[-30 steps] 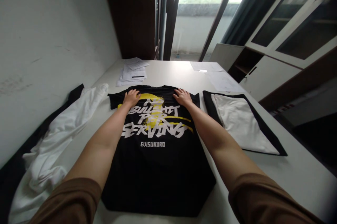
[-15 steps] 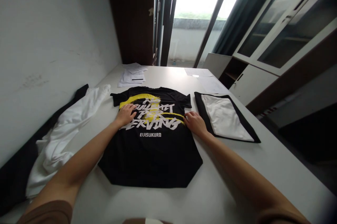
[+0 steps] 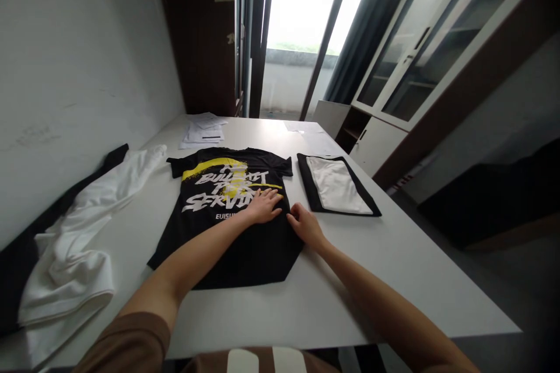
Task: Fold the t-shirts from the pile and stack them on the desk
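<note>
A black T-shirt point(image 3: 245, 256) with white lettering and yellow paint-like streaks lies spread flat, its collar toward the far end of the table. My left hand point(image 3: 265, 205) rests on the right part of its print, fingers stretched out and covering some letters. At the shirt's right side edge is my right hand point(image 3: 305, 225), its fingers curled and thumb drawn in at the fabric. It seems to pinch that edge, though the fingertips are partly hidden.
Right of the shirt lies a folded black cloth point(image 3: 310, 186) with a folded white cloth point(image 3: 336, 186) on top. Crumpled white garments point(image 3: 83, 233) and a black one point(image 3: 17, 268) lie along the left wall. Papers point(image 3: 203, 131) sit at the table's point(image 3: 350, 279) far end.
My left hand has crossed from the left side of the print to its right side. My right hand has slid down the shirt's right edge, its fingers curling in. The view has turned right.
</note>
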Available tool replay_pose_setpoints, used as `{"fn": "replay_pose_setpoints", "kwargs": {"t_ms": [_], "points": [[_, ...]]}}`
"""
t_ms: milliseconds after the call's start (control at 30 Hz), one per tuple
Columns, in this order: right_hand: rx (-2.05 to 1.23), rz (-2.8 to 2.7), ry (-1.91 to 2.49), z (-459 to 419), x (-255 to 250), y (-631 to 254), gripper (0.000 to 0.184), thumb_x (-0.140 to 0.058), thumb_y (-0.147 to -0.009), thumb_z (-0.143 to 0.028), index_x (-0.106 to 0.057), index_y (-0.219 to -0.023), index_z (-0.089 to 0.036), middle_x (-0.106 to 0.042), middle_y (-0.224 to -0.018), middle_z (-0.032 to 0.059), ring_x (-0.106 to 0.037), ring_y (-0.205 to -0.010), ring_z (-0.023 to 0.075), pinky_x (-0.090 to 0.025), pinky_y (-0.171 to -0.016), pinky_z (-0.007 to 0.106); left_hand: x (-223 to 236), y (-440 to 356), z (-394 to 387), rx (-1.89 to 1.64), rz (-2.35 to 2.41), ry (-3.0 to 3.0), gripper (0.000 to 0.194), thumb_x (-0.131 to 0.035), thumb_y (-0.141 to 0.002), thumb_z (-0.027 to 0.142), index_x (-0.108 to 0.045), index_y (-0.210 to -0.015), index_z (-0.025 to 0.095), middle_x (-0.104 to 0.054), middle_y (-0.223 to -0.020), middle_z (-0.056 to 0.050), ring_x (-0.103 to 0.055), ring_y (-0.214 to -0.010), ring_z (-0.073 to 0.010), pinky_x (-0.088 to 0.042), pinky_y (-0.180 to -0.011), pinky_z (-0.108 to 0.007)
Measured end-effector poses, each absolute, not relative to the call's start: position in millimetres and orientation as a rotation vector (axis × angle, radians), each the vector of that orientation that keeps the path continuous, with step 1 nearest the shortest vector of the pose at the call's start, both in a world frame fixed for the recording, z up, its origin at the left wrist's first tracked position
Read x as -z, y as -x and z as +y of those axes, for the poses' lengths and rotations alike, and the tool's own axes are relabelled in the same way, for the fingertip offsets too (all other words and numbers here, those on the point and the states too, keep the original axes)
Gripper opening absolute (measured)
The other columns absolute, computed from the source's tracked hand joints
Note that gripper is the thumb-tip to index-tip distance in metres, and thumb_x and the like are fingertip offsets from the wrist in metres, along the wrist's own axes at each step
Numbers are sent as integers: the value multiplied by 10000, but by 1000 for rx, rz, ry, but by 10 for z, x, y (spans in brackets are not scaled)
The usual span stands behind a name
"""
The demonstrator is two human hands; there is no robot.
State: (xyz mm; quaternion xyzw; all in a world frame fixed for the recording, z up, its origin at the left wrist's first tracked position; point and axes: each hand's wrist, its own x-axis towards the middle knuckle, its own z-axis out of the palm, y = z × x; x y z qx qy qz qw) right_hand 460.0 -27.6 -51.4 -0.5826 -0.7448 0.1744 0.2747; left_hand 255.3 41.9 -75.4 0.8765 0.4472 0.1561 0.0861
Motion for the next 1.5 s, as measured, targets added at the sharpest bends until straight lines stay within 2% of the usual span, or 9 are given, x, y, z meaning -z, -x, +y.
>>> {"fn": "replay_pose_setpoints", "kwargs": {"t_ms": [133,233,367,533,767,933,1067,1333,1500], "points": [[-940,-1818,1438,-557,470,-4670,253,-570,-887,-443,-554,-1051,-251,-565,-674,-49,-517,-600,165,-390,-586,274,835,-2682,406,-457,1404,-2585,537,-444,-993,527,-494,-1471,289,-376,-1626,-96,-283,-1517,-324,-159,-1235,-624],[-1079,-1874,1322,-808,375,-4701,390,-606,-876,-447,-595,-1219,-262,-665,-834,-9,-596,-732,190,-471,-682,303,854,-2652,413,-473,1383,-2585,539,-432,-995,533,-489,-1474,292,-375,-1627,-93,-283,-1518,-322,-151,-1236,-621],[-1172,-2051,1220,-1065,220,-4779,231,-605,-889,-405,-727,-1033,-272,-712,-992,25,-645,-914,224,-503,-831,338,845,-2632,417,-503,1378,-2562,490,-461,-988,517,-524,-1432,319,-410,-1609,-72,-324,-1500,-302,-169,-1241,-595],[-1312,-2061,1420,-1187,99,-5064,276,-574,-913,-477,-737,-969,-261,-625,-678,-2,-530,-540,156,-383,-509,266,792,-2637,383,-557,1381,-2571,444,-498,-976,470,-580,-1377,297,-482,-1553,-74,-388,-1457,-294,-243,-1226,-565],[-600,-2253,1493,-801,-108,-5096,277,-531,-953,-463,-724,-963,-266,-610,-650,-5,-527,-577,159,-371,-574,276,559,-2102,188,-576,1568,-2569,379,-533,-958,442,-672,-1271,279,-593,-1437,-50,-501,-1343,-246,-369,-1169,-396],[-453,-2482,1189,-350,17,-4536,197,-572,-955,-353,-737,-999,-255,-685,-983,50,-632,-900,196,-487,-832,310,304,-1054,-340,-558,2020,-2427,414,-500,-962,400,-639,-1302,210,-563,-1448,-119,-476,-1345,-299,-360,-1161,-439],[-282,-2551,1023,0,184,-4087,200,-598,-966,-327,-720,-1103,-244,-631,-1250,81,-554,-1199,243,-446,-1033,375,321,-264,-1093,-432,2536,-2145,409,-493,-941,406,-615,-1293,235,-622,-1310,-135,-550,-1230,-333,-446,-1051,-455],[-173,-2592,1109,646,433,-3680,291,-583,-989,-339,-676,-1236,-217,-583,-1364,106,-499,-1274,256,-406,-1080,387,567,73,-1858,-435,2536,-2026,244,-499,-928,447,-635,-846,262,-651,-991,-84,-623,-984,-289,-503,-935,-415],[-192,-2566,1134,715,592,-3752,306,-572,-996,-343,-656,-1264,-222,-597,-1365,93,-528,-1248,238,-392,-1085,371,529,-162,-1862,-640,2326,-1966,269,-548,-910,412,-642,-1112,260,-674,-1086,-70,-633,-1022,-265,-500,-972,-401]]}}
